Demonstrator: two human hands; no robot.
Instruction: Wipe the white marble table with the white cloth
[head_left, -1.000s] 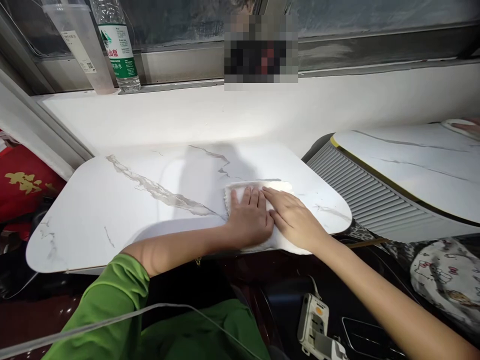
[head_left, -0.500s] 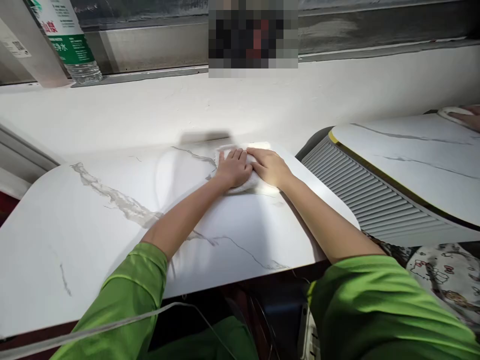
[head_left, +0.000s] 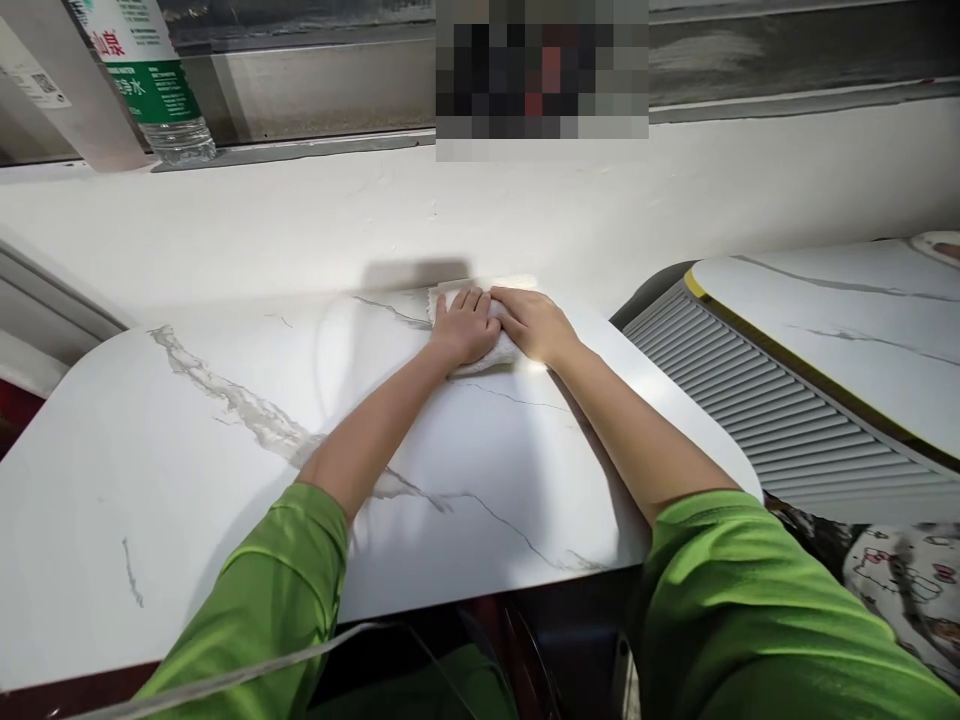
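Observation:
A white cloth (head_left: 487, 362) lies bunched on the marble-patterned white table (head_left: 247, 500), close to the wall. My left hand (head_left: 466, 328) presses flat on top of it, fingers stretched out and slightly apart. Beside it, touching at the thumbs, my right hand (head_left: 536, 325) rests on the cloth's right part. Its fingers are extended and point toward the left hand. Both palms are hidden from view, as is the cloth directly under them.
On the sill stand a water bottle (head_left: 174, 100) with a green label and a pale translucent container (head_left: 82, 90). A second marbled table (head_left: 847, 310) with a ribbed side (head_left: 757, 400) stands to the right. A cable (head_left: 247, 668) crosses in front.
Both hands and the cloth have shifted slightly toward the wall across the tabletop. The camera view has moved a little, so the surroundings appear further right.

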